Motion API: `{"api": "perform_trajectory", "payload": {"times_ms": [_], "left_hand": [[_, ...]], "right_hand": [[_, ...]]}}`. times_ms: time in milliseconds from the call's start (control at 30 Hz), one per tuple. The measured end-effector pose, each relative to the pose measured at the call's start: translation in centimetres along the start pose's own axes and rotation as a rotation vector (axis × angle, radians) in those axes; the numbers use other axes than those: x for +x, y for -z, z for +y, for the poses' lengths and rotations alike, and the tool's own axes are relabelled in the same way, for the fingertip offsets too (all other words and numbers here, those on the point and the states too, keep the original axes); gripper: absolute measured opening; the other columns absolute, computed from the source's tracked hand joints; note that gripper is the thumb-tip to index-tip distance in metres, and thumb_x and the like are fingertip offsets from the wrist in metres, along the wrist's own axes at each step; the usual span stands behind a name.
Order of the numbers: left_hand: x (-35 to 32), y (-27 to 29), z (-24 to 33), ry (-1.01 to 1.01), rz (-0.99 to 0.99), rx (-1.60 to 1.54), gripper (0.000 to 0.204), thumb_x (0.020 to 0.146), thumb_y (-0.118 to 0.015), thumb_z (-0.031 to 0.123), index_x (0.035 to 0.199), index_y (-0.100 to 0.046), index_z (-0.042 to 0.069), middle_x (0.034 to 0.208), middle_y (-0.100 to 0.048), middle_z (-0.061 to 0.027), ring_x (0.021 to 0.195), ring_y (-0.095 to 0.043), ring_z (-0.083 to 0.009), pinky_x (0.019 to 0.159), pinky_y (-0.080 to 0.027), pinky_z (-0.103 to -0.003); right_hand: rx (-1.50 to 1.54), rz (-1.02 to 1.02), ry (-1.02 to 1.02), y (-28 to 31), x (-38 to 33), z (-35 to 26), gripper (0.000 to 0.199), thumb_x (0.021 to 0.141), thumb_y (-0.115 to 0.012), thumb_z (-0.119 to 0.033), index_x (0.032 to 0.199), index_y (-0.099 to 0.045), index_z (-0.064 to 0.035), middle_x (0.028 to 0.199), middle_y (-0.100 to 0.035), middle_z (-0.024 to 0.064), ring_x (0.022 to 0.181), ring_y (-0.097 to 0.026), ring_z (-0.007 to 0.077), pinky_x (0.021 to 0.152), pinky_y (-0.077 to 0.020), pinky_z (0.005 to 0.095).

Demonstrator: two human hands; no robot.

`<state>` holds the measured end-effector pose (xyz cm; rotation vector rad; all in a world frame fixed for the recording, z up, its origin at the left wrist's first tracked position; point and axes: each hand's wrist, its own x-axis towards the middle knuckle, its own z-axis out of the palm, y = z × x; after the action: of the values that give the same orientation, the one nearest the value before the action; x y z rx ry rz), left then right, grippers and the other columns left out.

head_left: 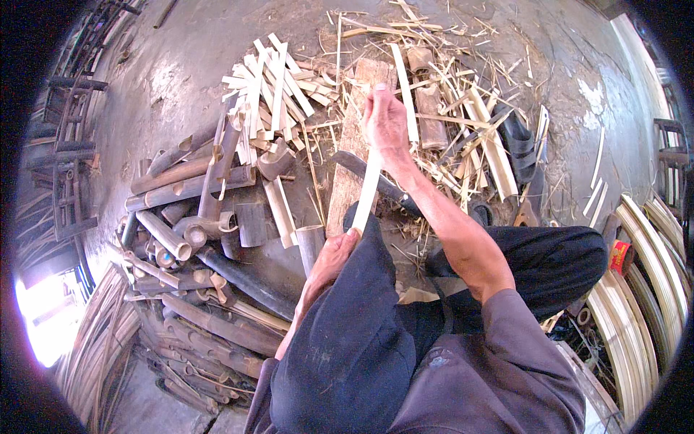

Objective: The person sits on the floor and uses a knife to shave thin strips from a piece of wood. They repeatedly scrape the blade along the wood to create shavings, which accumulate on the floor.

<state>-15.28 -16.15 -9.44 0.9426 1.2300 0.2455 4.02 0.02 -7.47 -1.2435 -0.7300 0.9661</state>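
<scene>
A pale, flat bamboo strip (367,192) slants upward over my left knee. My left hand (336,254) pinches its near end. Further up, my right hand (387,126) is closed around the far part of the strip, and its fingers and palm hide that end. Beneath the strip, a dark curved knife blade (354,165) lies across a long wooden board (345,195); its handle side passes under my right forearm, and neither hand grips it. Another pale strip (405,94) lies just right of my right hand.
Cut strips (271,90) are heaped at the far left of the board. Bamboo tube sections (195,184) pile up at left. Split pieces and shavings (481,126) litter the right, near a dark sandal (515,141) and a saw (531,206). Long bamboo slats (625,325) stand at far right.
</scene>
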Motion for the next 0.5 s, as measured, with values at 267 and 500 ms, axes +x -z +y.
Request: {"api": "perform_trajectory", "payload": {"times_ms": [267, 500], "left_hand": [[-1.5, -0.5, 1.7, -0.082, 0.137, 0.337, 0.051, 0.1, -0.043, 0.046, 0.089, -0.064, 0.0, 0.074, -0.059, -0.0015, 0.071, -0.05, -0.0078, 0.065, -0.043, -0.028], [-1.0, 1.6, 4.2, 0.033, 0.148, 0.091, 0.037, 0.097, -0.045, 0.035, 0.097, -0.062, 0.002, 0.063, -0.056, -0.003, 0.059, -0.055, -0.0161, 0.058, -0.045, -0.035]], "right_hand": [[0.068, -0.017, -0.068, -1.0, -0.9, -0.6, 0.052, 0.101, -0.04, -0.043, 0.065, -0.046, -0.0064, 0.056, -0.039, -0.0023, 0.053, -0.039, 0.006, 0.047, -0.0313, 0.025], [0.08, -0.136, -0.576, 4.7, 3.1, 4.9, 0.05, 0.1, -0.036, -0.048, 0.108, -0.055, -0.0027, 0.072, -0.059, 0.009, 0.064, -0.061, 0.0229, 0.063, -0.0527, 0.0377]]}}
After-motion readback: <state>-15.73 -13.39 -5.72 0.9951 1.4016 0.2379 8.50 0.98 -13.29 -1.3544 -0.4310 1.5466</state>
